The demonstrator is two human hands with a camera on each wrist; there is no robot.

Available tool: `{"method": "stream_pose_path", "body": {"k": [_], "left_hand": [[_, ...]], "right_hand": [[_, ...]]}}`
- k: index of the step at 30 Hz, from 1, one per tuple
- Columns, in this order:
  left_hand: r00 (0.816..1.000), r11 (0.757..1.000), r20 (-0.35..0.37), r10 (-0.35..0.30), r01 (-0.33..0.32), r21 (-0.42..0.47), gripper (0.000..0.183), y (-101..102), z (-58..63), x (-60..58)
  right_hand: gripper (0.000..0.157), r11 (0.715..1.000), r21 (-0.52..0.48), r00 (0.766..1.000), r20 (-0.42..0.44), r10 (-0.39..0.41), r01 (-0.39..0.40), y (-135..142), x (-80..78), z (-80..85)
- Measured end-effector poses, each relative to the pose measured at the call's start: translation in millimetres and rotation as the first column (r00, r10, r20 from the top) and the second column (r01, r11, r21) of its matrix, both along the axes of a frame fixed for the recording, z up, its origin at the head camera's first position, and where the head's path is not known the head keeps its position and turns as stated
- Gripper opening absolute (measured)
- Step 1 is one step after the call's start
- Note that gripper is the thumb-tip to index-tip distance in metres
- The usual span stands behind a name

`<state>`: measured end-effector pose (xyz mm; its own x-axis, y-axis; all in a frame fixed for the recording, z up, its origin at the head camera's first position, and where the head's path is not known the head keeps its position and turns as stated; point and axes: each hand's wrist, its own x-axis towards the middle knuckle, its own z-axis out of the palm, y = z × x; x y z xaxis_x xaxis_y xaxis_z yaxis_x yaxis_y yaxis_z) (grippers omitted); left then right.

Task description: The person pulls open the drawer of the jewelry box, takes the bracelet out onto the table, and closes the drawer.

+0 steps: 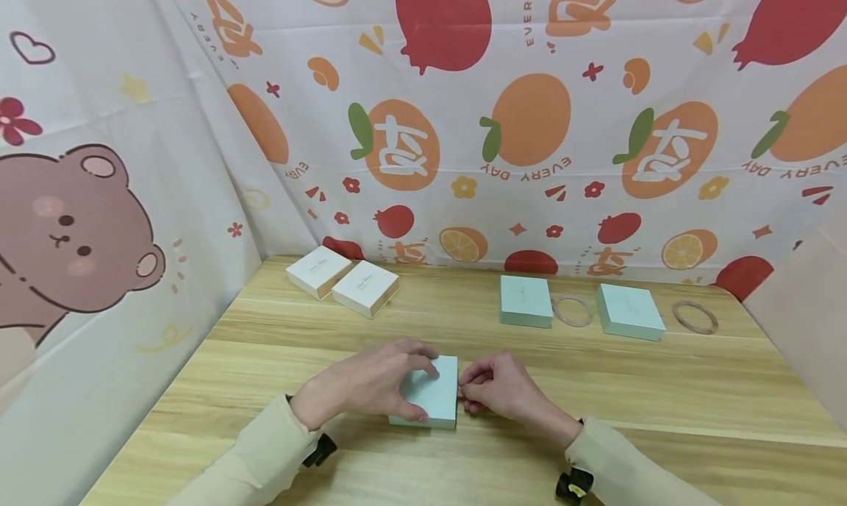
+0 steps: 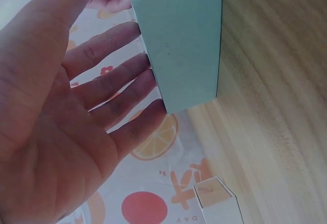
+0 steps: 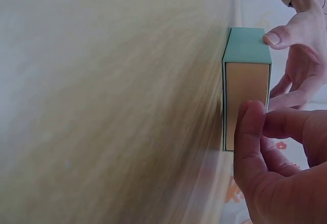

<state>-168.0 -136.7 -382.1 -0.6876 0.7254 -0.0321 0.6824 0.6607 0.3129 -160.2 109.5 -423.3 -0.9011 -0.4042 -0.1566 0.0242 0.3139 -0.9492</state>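
Observation:
A mint-green drawer box [image 1: 438, 390] lies flat on the table, lettering faint on its lid. My left hand [image 1: 377, 377] spans it from the left, fingertips on the top face and thumb at the near edge. In the left wrist view those fingers [image 2: 110, 83] are nearly straight. My right hand [image 1: 499, 390] is at the box's right end, thumb and forefinger pinched together. The right wrist view shows the tan end of the inner drawer [image 3: 246, 83] inside the green sleeve [image 3: 249, 45]. The pinching fingertips overlap that end; what they pinch is hidden.
Two white boxes, one [image 1: 320, 271] beside another [image 1: 366, 287], stand at the back left. Two more mint boxes, one square [image 1: 525, 300] and one farther right [image 1: 630, 311], sit at the back right. Near them lie a pale ring [image 1: 572, 310] and a brownish ring [image 1: 695, 318]. Printed curtains [image 1: 463, 219] border the table.

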Motion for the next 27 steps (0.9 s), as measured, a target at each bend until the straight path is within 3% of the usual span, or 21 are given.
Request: {"method": "stream_pose_path", "body": {"k": [27], "left_hand": [[1.0,1.0,0.026,0.014,-0.014,0.002,0.049,1,0.3,0.9]], "right_hand": [[0.007,0.999,0.045,1.0,0.011,-0.003,0.003,12,-0.3,1.4]]}}
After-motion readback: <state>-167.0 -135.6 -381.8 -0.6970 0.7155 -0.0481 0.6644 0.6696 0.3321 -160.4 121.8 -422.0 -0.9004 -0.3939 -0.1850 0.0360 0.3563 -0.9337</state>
